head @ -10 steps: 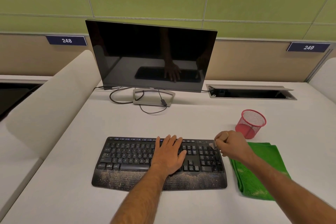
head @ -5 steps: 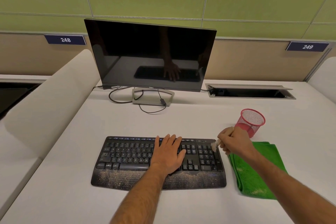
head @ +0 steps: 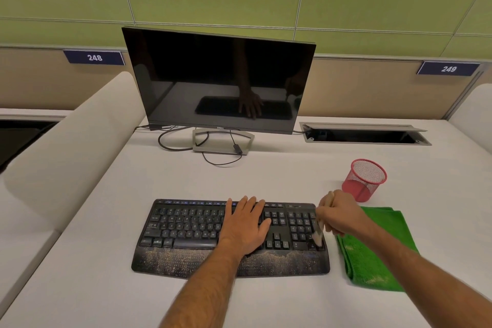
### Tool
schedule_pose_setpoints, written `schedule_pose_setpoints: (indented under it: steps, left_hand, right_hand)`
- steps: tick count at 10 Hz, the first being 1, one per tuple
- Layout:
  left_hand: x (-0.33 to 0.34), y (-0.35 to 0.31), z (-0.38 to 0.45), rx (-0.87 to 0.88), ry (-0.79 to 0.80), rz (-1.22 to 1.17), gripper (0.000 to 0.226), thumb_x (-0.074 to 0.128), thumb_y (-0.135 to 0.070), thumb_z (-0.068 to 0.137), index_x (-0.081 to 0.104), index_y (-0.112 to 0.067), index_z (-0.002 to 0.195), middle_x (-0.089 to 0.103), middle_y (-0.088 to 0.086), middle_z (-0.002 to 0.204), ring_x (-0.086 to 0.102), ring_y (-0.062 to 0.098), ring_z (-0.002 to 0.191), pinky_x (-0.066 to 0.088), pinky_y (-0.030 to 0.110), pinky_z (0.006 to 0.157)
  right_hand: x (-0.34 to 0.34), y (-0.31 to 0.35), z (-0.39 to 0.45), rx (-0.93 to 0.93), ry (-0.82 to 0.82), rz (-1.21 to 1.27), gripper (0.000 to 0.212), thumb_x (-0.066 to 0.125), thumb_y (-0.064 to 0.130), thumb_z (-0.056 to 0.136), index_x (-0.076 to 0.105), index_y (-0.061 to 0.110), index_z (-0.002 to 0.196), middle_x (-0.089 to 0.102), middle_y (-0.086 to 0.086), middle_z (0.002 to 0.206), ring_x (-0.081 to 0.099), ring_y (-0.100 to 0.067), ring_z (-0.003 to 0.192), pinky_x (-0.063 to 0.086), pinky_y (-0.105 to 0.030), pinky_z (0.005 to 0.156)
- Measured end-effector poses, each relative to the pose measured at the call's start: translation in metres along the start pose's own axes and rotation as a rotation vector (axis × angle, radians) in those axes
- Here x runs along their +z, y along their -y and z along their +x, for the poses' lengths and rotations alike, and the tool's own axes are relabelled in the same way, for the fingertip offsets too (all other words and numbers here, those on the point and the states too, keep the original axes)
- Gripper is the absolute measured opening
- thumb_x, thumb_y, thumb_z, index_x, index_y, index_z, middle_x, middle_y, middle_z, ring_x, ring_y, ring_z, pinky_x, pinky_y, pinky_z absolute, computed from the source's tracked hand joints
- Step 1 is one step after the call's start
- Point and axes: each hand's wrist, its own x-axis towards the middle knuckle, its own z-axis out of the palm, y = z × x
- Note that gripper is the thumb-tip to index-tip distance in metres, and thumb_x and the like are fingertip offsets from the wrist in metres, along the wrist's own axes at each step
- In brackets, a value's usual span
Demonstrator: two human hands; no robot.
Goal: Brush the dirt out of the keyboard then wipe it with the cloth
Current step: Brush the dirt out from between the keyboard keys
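Since a second ago my right hand (head: pixel 339 217) has been travelling down the right edge of the keyboard (head: pixel 186 231), from the top corner of the number pad toward its lower corner, dragging the brush (head: pixel 318 237) along. My fingers are curling tightly round the brush's pale handle, whose end is poking up above my knuckles, while the whitish bristles are touching the keys at the bottom right of the number pad. My left hand (head: pixel 246 224) is staying where it was, lying flat with fingers straight and slightly spread, pressing on the keys between the letter block and the number pad, holding nothing.

I am seeing the keyboard lying black and wide across the white desk (head: pixel 266 176) in front of me, its wrist rest speckled thickly with sandy dirt along the whole front edge, the keys themselves looking far cleaner. Just beside its right end the green cloth (head: pixel 378 255) is lying folded, dusted with a little pale grit. Beyond the cloth a red mesh cup (head: pixel 364 180) is standing upright, and the dark monitor (head: pixel 218 80) is reflecting my hands.
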Motion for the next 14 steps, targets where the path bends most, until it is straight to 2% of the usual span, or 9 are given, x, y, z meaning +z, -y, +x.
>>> schedule_pose_setpoints:
  steps: [1,2,3,6,8,11,12,13,14]
  left_hand:
    - [0.0,0.0,0.0,-0.001,-0.001,0.001,0.062,0.021,-0.056,0.102,0.016,-0.028,0.158,0.016,-0.002,0.165,0.005,0.019,0.152,-0.007,0.054,0.121]
    - [0.0,0.0,0.0,0.0,-0.004,0.002,0.062,0.021,-0.056,0.102,0.017,-0.028,0.158,0.016,-0.002,0.165,0.006,0.019,0.152,-0.007,0.054,0.121]
    - [0.0,0.0,0.0,-0.001,-0.004,-0.006,0.062,0.021,-0.056,0.102,0.017,-0.029,0.157,0.016,-0.002,0.165,0.006,0.019,0.152,-0.007,0.054,0.121]
    - [-0.001,0.0,0.0,0.0,0.002,0.0,0.062,0.021,-0.056,0.102,0.016,-0.029,0.158,0.015,-0.002,0.165,0.005,0.019,0.152,-0.007,0.054,0.121]
    - [-0.001,0.0,0.0,0.003,0.0,0.001,0.062,0.021,-0.056,0.102,0.017,-0.028,0.158,0.016,-0.002,0.165,0.005,0.019,0.152,-0.007,0.054,0.121]
    - [0.002,0.001,0.001,0.002,0.005,0.003,0.063,0.02,-0.057,0.102,0.016,-0.028,0.158,0.015,-0.001,0.165,0.005,0.02,0.153,-0.007,0.054,0.121]
    - [0.002,0.001,0.002,0.0,0.007,0.009,0.063,0.019,-0.057,0.102,0.015,-0.028,0.158,0.015,-0.001,0.165,0.005,0.02,0.153,-0.007,0.054,0.121]
    - [0.002,0.001,0.001,-0.001,0.007,0.006,0.063,0.02,-0.057,0.102,0.015,-0.028,0.158,0.015,-0.001,0.165,0.004,0.02,0.153,-0.007,0.054,0.121]
    - [0.001,0.0,0.001,-0.003,0.008,0.005,0.063,0.019,-0.057,0.102,0.015,-0.028,0.158,0.015,-0.001,0.165,0.004,0.02,0.153,-0.008,0.054,0.121]
  right_hand:
    - [0.001,0.002,0.006,-0.025,-0.147,0.073,0.025,0.055,0.002,0.079,0.072,0.002,0.062,0.068,-0.009,0.054,0.063,-0.02,0.042,0.053,-0.029,0.042]
    - [0.008,0.003,0.013,-0.076,-0.177,0.05,0.027,0.054,0.006,0.082,0.074,0.01,0.065,0.074,0.0,0.071,0.069,-0.017,0.053,0.06,-0.039,0.053]
    - [0.014,0.001,0.015,-0.092,-0.138,-0.008,0.028,0.054,0.008,0.082,0.074,0.012,0.063,0.074,0.0,0.07,0.069,-0.017,0.052,0.06,-0.043,0.055]
    - [0.011,0.007,0.007,-0.039,0.001,-0.041,0.029,0.054,0.004,0.075,0.069,0.002,0.05,0.064,-0.015,0.047,0.059,-0.025,0.038,0.052,-0.03,0.038]
    - [0.016,0.002,0.014,-0.088,-0.187,-0.056,0.029,0.051,0.007,0.075,0.068,0.012,0.052,0.07,-0.003,0.057,0.065,-0.018,0.044,0.058,-0.041,0.048]
    - [0.021,0.003,-0.002,-0.075,0.05,-0.111,0.026,0.051,0.003,0.072,0.066,-0.003,0.052,0.062,-0.018,0.047,0.055,-0.024,0.036,0.045,-0.024,0.034]
    - [0.02,0.006,-0.006,-0.047,0.146,-0.082,0.025,0.05,0.002,0.071,0.064,-0.005,0.051,0.061,-0.019,0.045,0.05,-0.021,0.033,0.044,-0.024,0.036]
    - [0.02,0.006,-0.007,-0.064,0.155,-0.094,0.025,0.051,0.002,0.07,0.062,-0.005,0.05,0.06,-0.021,0.046,0.047,-0.02,0.032,0.043,-0.024,0.037]
    - [0.021,0.007,0.001,-0.071,-0.02,-0.045,0.024,0.052,0.003,0.072,0.062,-0.004,0.052,0.059,-0.018,0.045,0.046,-0.016,0.034,0.044,-0.025,0.039]
